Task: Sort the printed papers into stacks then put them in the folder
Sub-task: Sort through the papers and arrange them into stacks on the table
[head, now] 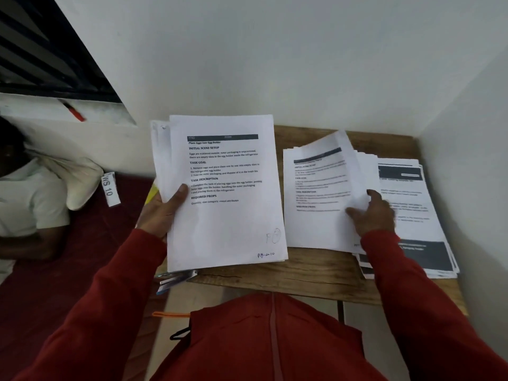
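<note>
A person in a red top is sorting printed papers at a small wooden table (302, 273) pushed into a white corner. The left hand (160, 213) is gripping a sheaf of sheets (224, 215) by its left edge, thumb pressed on the top page, headed "Place Eggs into Egg Holder", and is holding it upright above the table's left end. The right hand (373, 213) is resting with loosely curled fingers on the middle stack (316, 215), apparently pinching its top sheet, which is lifting and curling at the upper corner, though the blur is making the grip hard to confirm. A second stack (412, 210), fanned and uneven, is lying just beside it against the right wall. The danger here is slippage: the one-handed sheaf could splay or drop pages, and the ragged right stack, overhanging the table's front edge, could slide off if nudged. What may be a folder's yellow edge (151, 193) is showing behind the left hand.
</note>
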Demonstrator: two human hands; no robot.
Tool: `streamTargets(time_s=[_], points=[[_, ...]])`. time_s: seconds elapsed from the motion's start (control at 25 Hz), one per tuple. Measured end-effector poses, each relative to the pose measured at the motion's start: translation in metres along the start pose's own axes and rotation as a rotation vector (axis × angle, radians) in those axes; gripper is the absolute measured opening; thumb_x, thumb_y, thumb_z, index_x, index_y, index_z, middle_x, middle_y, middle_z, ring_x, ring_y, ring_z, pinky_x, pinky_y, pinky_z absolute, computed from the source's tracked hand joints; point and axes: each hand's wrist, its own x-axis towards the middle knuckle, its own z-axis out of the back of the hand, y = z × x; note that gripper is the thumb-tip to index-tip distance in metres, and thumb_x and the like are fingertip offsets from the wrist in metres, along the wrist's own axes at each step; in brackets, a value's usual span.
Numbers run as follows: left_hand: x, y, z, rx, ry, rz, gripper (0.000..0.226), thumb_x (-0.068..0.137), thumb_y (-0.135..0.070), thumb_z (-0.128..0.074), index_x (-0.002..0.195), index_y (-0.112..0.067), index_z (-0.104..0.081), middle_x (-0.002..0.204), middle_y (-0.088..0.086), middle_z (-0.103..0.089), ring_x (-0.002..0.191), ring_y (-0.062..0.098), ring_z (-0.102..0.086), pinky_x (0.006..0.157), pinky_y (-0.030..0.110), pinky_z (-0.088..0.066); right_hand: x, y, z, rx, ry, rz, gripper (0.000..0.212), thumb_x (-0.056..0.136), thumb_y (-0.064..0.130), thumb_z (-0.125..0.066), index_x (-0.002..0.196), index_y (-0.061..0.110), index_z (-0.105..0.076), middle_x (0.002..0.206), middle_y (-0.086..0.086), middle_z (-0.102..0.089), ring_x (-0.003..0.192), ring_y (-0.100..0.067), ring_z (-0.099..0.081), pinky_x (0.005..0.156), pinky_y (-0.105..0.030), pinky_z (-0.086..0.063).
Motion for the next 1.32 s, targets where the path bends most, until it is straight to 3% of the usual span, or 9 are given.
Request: streamTargets(time_s=[0.12, 0.24, 0.32, 0.44, 0.56, 0.72, 0.96, 1.12, 1.32], points=[[0.002, 0.004, -0.029, 0.028, 0.046, 0.013, 0.025, 0.090, -0.027, -0.065, 0.113, -0.017, -0.065, 0.118, 0.011, -0.069, 0.098, 0.024, -0.070, 0.083, 0.038, -0.058, -0.019, 0.014, 0.004, -0.017, -0.157, 0.103, 0.072, 0.080, 0.056, -0.069, 0.137, 0.021, -0.043, 0.136, -0.016, -0.041, 0.122, -0.040, -0.039, 0.099, -0.050, -0.035], [0.002, 0.010, -0.048, 0.055, 0.118, 0.027, 0.042, 0.086, -0.035, -0.068, 0.122, -0.015, -0.062, 0.120, 0.010, -0.068, 0.106, 0.029, -0.067, 0.089, 0.043, -0.055, -0.062, 0.064, -0.004, 0.655, 0.397, 0.196, 0.057, 0.077, 0.054, -0.073, 0.120, 0.021, -0.059, 0.115, -0.004, -0.064, 0.106, -0.022, -0.062, 0.087, -0.036, -0.051], [0.002, 0.011, -0.055, 0.064, 0.125, 0.035, 0.045, 0.087, -0.038, -0.066, 0.125, -0.014, -0.060, 0.121, 0.010, -0.068, 0.106, 0.029, -0.067, 0.090, 0.043, -0.055, -0.080, 0.080, -0.013, 0.779, 0.551, 0.234, 0.041, 0.079, 0.035, -0.078, 0.114, 0.018, -0.064, 0.107, 0.002, -0.072, 0.098, -0.015, -0.068, 0.082, -0.031, -0.056], [-0.001, 0.007, -0.050, 0.044, 0.120, 0.019, 0.050, 0.089, -0.044, -0.063, 0.127, -0.013, -0.058, 0.119, 0.009, -0.069, 0.105, 0.027, -0.067, 0.086, 0.040, -0.056, -0.073, 0.081, -0.021, 0.796, 0.415, 0.198, 0.023, 0.082, 0.017, -0.077, 0.104, 0.017, -0.070, 0.097, 0.004, -0.074, 0.088, -0.014, -0.071, 0.076, -0.029, -0.058], [-0.006, -0.004, -0.028, 0.060, 0.043, -0.029, 0.036, 0.091, -0.034, -0.057, 0.120, -0.013, -0.061, 0.105, 0.004, -0.074, 0.091, 0.019, -0.072, 0.073, 0.032, -0.058, -0.053, 0.083, -0.028, 0.674, 0.343, 0.203, 0.018, 0.083, 0.024, -0.074, 0.100, 0.020, -0.073, 0.097, 0.005, -0.074, 0.090, -0.017, -0.069, 0.081, -0.034, -0.056], [-0.019, -0.027, 0.026, 0.053, -0.128, -0.098, 0.022, 0.099, -0.024, -0.050, 0.117, -0.017, -0.061, 0.107, 0.002, -0.073, 0.090, 0.017, -0.071, 0.075, 0.033, -0.060, -0.030, 0.095, -0.054, 0.507, 0.255, 0.176, 0.024, 0.085, 0.025, -0.069, 0.106, 0.012, -0.070, 0.101, -0.004, -0.071, 0.096, -0.025, -0.064, 0.079, -0.028, -0.045], [-0.045, -0.049, 0.094, 0.043, -0.372, -0.168, 0.017, 0.098, -0.027, -0.052, 0.106, -0.022, -0.066, 0.110, -0.005, -0.071, 0.090, 0.011, -0.071, 0.082, 0.033, -0.058, -0.020, 0.100, -0.095, 0.197, 0.282, 0.247, 0.042, 0.088, 0.034, -0.064, 0.125, 0.016, -0.055, 0.122, -0.013, -0.063, 0.112, -0.036, -0.058, 0.092, -0.043, -0.048], [-0.050, -0.046, 0.097, -0.001, -0.373, -0.164, 0.017, 0.100, -0.022, -0.048, 0.110, -0.020, -0.062, 0.098, -0.008, -0.075, 0.086, 0.010, -0.071, 0.077, 0.031, -0.060, -0.023, 0.103, -0.100, 0.240, 0.242, 0.307, 0.060, 0.085, 0.030, -0.070, 0.138, 0.021, -0.041, 0.131, -0.010, -0.056, 0.119, -0.031, -0.054, 0.098, -0.045, -0.045], [-0.040, -0.039, 0.066, 0.012, -0.286, -0.150, 0.016, 0.102, -0.020, -0.044, 0.109, -0.020, -0.059, 0.089, -0.011, -0.075, 0.080, 0.006, -0.071, 0.068, 0.023, -0.059, -0.005, 0.070, -0.057, 0.312, 0.021, 0.250, 0.059, 0.087, 0.029, -0.069, 0.138, 0.016, -0.044, 0.115, -0.013, -0.057, 0.105, -0.027, -0.056, 0.092, -0.037, -0.042]])
